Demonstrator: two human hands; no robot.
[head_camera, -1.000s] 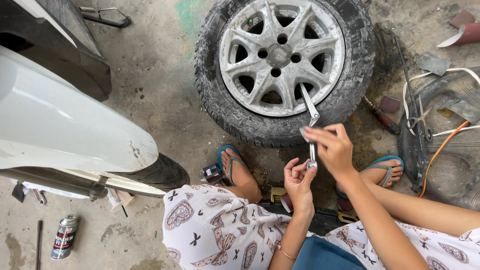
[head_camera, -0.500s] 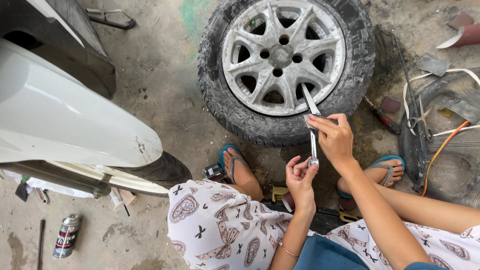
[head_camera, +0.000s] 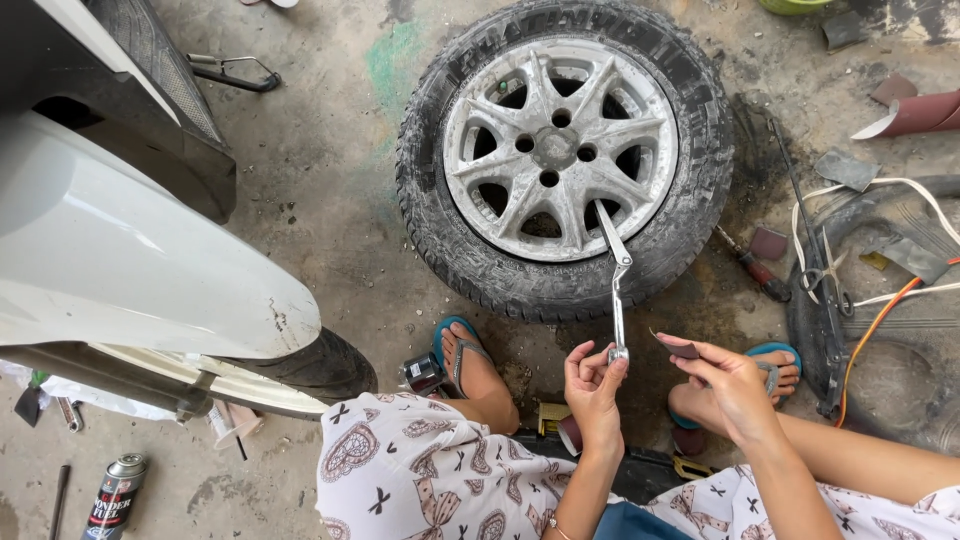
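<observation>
A car wheel with a dirty silver alloy rim (head_camera: 560, 150) and black tyre (head_camera: 440, 200) lies flat on the concrete in front of me. A bent metal bar tool (head_camera: 617, 290) runs from the rim's lower edge down to my left hand (head_camera: 592, 385), which grips its lower end. To the right of the bar, my right hand (head_camera: 735, 390) pinches a small dark flat piece (head_camera: 678, 347) between its fingers and is off the bar. I am squatting in blue flip-flops just below the wheel.
A white vehicle body panel (head_camera: 120, 260) and its tyre (head_camera: 320, 365) fill the left. A spray can (head_camera: 115, 495) lies bottom left and a small can (head_camera: 423, 373) by my left foot. A screwdriver (head_camera: 755, 268), cords and an old rubber tube (head_camera: 900, 330) lie at right.
My right hand has let go of the bar's shaft and dropped to the right, now holding the small dark piece. My left hand stays on the bar's lower end.
</observation>
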